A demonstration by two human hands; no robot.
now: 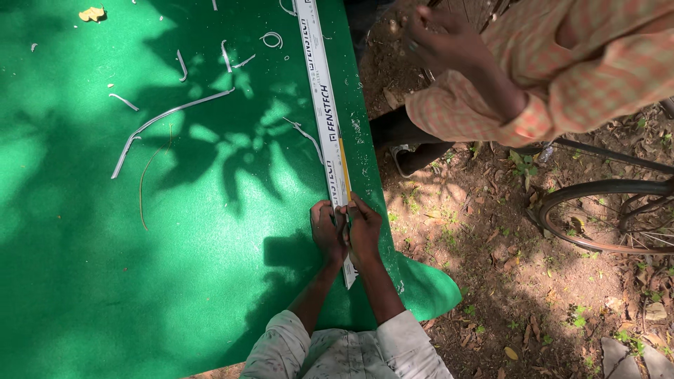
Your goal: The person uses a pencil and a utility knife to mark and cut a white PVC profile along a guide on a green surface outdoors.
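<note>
Here my left hand (pixel 328 231) and right hand (pixel 364 230) close flat on the white strip (pixel 324 105) lying under the fingertips; I'd press evenly, keeping it straight on the green mat (pixel 105 267)

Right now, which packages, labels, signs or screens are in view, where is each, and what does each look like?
Printed band on the long white strip: runs along the green table's right edge; dark lettering and a small square mark on white, with a thin yellow stripe near the hands.
Left hand and right hand press the strip's near end.
No packages, signs or screens.
</note>
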